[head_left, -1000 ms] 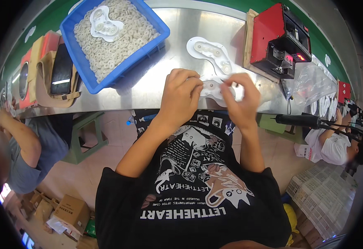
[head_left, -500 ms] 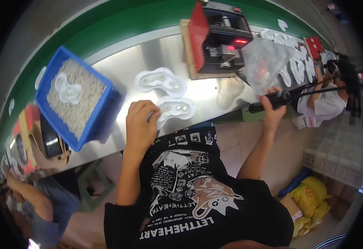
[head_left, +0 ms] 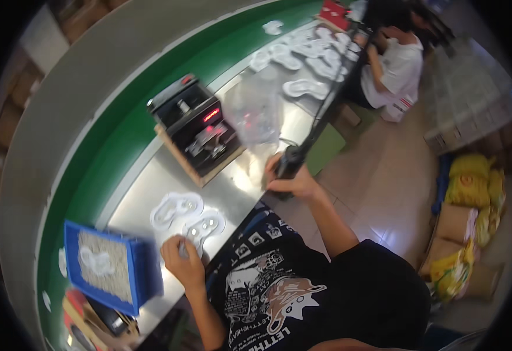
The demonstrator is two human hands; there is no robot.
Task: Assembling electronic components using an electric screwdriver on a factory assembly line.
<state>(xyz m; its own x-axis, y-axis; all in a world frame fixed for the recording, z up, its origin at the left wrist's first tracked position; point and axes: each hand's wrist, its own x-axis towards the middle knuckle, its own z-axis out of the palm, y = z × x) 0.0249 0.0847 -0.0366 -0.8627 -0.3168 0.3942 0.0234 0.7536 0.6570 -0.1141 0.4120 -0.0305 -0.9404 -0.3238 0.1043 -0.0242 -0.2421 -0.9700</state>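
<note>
The right hand (head_left: 291, 180) is at the middle of the frame, and its fingers are closed around the handle of a black tool (head_left: 291, 159), just beyond the front edge of the tabletop (head_left: 228, 196). From this tool a thin dark line goes to the upper right of the frame.

The left hand (head_left: 183, 262) is at the lower left of the centre, with bent fingers, at the near end of a white plate (head_left: 206, 226). The picture is a little blurred there, so I cannot tell if the fingers pinch something or only rest on the plate. This plate lies flat on the tabletop, with some round pale parts in it. Just beside it, to the upper left, lies a second white plate (head_left: 175, 210) of similar curved shape.

At the lower left of the frame stands a blue bin (head_left: 145, 268), filled with many small pale pieces (head_left: 114, 282); a third white plate (head_left: 96, 261) lies on top of them. Above the centre, a black machine (head_left: 193, 120) with a red lit display stands on a wooden board (head_left: 221, 168). To its right lies a clear plastic bag (head_left: 256, 117). More white plates (head_left: 304, 89) are spread toward the upper right, near a co-worker in a white shirt (head_left: 401, 73).
</note>
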